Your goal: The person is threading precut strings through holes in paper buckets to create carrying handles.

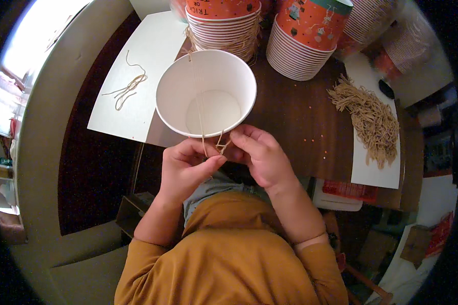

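A round paper bucket point(170, 96) with a white inside lies with its mouth facing me, at the table's near edge. A thin tan string point(199, 104) runs across its mouth from the far rim to the near rim. Just below the near rim my left hand point(185, 170) pinches the string between thumb and fingers. Beside it, my right hand point(262, 152) is closed on another part of the string, close against the rim. Between the two hands the string crosses in a small loop or knot point(221, 146). Some of my right fingertips are hidden.
Stacked orange paper buckets point(224, 30) with string around them stand behind, beside a second stack point(300, 51). Loose strings point(132, 84) lie on a white board point(119, 112) at left. A heap of tan strings point(371, 122) covers part of a white board point(364, 170) at right.
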A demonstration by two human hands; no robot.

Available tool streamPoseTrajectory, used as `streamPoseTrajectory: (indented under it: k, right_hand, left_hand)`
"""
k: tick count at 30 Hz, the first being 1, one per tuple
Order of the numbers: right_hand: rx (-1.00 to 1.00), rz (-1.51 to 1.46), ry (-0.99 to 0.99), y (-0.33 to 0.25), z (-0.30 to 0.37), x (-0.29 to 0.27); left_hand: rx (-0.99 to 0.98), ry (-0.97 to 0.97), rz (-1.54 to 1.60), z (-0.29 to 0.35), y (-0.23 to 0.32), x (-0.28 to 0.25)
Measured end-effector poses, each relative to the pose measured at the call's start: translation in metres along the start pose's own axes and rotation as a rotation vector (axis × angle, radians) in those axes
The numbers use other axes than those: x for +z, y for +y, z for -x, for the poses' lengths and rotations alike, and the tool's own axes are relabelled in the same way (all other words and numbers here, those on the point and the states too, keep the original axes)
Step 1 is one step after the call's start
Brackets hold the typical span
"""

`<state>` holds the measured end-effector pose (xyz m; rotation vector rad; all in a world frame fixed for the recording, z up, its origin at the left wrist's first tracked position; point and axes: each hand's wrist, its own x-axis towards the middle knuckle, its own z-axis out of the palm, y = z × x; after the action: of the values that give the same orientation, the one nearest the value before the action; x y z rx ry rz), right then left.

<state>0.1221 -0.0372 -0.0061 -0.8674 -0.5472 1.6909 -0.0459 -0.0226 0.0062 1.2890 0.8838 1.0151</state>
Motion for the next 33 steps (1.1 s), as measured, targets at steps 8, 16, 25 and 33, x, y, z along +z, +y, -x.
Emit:
streamPoseTrajectory:
  k: [8,16,25,33]
  right_hand:
    - [-0.619,1.109,0.175,-0.007,-0.002,-0.004]
    - [-0.920,1.531,0.347,-0.012,-0.002,0.001]
    - [-1.113,1.486,0.212,-0.023,0.014,0.001]
    - [-1.380,1.484,-0.139,-0.024,-0.001,0.013]
  left_hand:
    - [-0.029,0.068,0.005,0.000,0.000,-0.001]
    - [-0.007,-0.090,0.154,-0.002,-0.002,-0.009]
    - [0.128,-0.185,0.091,-0.004,0.010,-0.015]
    - [0.076,-0.307,-0.006,-0.003,0.043,-0.018]
